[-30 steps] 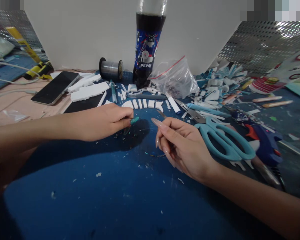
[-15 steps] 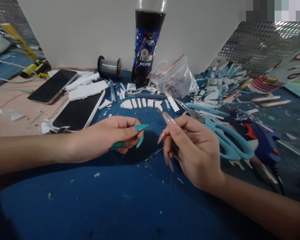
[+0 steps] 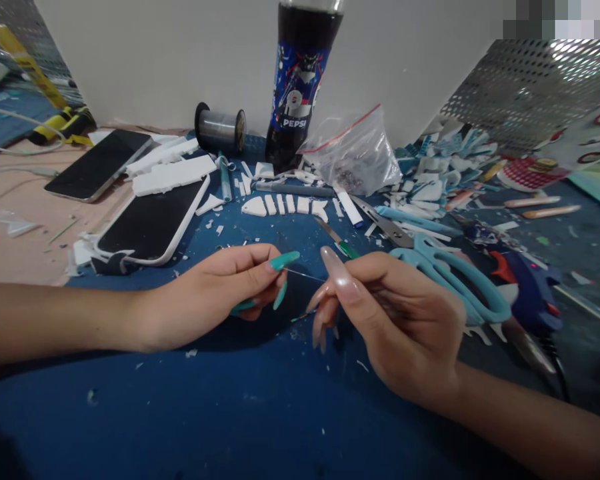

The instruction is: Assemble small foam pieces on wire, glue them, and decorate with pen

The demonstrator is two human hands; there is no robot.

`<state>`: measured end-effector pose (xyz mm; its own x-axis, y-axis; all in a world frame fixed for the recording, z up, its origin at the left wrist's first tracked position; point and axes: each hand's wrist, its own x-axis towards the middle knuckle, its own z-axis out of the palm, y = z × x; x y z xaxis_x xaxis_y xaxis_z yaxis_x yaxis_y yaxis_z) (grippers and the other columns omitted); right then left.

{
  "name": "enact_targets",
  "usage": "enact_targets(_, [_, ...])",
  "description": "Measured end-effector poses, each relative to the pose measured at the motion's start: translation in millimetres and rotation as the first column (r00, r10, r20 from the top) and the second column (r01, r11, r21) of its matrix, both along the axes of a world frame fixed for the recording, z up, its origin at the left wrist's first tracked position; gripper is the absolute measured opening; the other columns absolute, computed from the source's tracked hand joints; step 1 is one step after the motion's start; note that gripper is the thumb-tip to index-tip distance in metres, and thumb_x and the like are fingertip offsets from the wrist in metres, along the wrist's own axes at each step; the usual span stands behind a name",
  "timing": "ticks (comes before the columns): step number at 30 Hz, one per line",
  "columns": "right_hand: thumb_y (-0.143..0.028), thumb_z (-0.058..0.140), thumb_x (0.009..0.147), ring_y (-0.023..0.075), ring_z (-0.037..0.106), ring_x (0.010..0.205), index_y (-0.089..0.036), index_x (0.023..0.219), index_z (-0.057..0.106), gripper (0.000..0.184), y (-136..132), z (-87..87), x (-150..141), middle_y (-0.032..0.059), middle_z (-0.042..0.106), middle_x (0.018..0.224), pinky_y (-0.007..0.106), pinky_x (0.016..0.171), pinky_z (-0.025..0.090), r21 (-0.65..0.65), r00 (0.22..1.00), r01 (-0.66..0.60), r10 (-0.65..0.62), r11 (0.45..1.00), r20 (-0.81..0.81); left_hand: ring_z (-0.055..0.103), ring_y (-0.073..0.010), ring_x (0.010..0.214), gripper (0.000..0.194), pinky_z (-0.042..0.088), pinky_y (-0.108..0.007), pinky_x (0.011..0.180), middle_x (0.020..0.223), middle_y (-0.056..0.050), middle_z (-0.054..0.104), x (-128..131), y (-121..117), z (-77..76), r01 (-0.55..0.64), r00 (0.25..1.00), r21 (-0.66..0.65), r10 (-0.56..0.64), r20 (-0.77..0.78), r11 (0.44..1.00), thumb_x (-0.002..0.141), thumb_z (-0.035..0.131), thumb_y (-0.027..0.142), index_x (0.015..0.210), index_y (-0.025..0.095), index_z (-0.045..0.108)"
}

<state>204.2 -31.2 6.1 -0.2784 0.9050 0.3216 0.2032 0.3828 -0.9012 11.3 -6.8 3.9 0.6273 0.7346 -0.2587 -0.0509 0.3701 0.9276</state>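
My left hand (image 3: 220, 293), with teal nails, is pinched at its fingertips over the blue mat (image 3: 205, 413). My right hand (image 3: 395, 320), with long pale nails, is pinched just to its right. A thin clear thread (image 3: 304, 275) runs taut between the two pinches. Both hands hover a little above the mat, close together. Just behind the right hand lie the teal-handled scissors (image 3: 445, 277) and a small green-tipped tool (image 3: 337, 240). A spool of clear line (image 3: 220, 130) lies at the back.
A Pepsi bottle (image 3: 300, 80) stands at the back centre beside a clear zip bag (image 3: 353, 157). Two phones (image 3: 150, 223) (image 3: 100, 163) lie at the left among white foam pieces (image 3: 173, 175). A blue glue gun (image 3: 523, 283) and foam scraps (image 3: 440, 167) crowd the right.
Both hands have drawn nearer to me and closer together. The left hand lifted off the mat, and a thin thread now shows stretched between the two pinches.
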Motion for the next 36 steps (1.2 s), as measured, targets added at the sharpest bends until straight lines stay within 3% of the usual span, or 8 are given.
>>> enact_targets(9, [-0.020,0.052,0.092,0.0100,0.063,0.048,-0.024,0.079,0.061,0.016,-0.6,-0.4,1.4,-0.0024,0.063,0.060,0.025,0.050,0.054,0.015,0.999,-0.040,0.040,0.999,-0.002,0.031,-0.0061,0.053,0.027,0.027,-0.018,0.048,0.065,0.004,0.040,0.9,1.2,0.0,0.001,1.000,-0.030,0.000,0.031,1.000,0.095,0.043,0.029,0.072,0.016,0.046])
enact_targets(23, [-0.023,0.053,0.092,0.0102,0.061,0.045,-0.024,0.076,0.061,0.018,1.0,-0.2,-0.2,-0.0021,0.062,0.058,0.024,0.044,0.051,-0.017,0.999,-0.046,0.046,0.999,-0.025,0.033,-0.0051,0.055,0.026,0.030,-0.016,0.050,0.067,0.004,0.041,-1.2,0.7,-1.5,0.005,0.999,-0.023,-0.005,0.034,1.000,0.095,0.044,0.029,0.073,0.015,0.047])
enact_targets(36, [-0.023,0.054,0.092,0.0067,0.058,0.045,-0.021,0.071,0.057,0.021,-1.8,0.5,-4.1,-0.0039,0.058,0.055,0.020,0.044,0.047,-0.031,1.000,-0.002,0.003,1.000,0.018,0.037,-0.0070,0.058,0.026,0.035,-0.019,0.053,0.068,0.003,0.044,-1.5,-0.3,-2.3,0.005,0.998,0.072,0.000,-0.069,0.997,0.094,0.045,0.033,0.073,0.017,0.045])
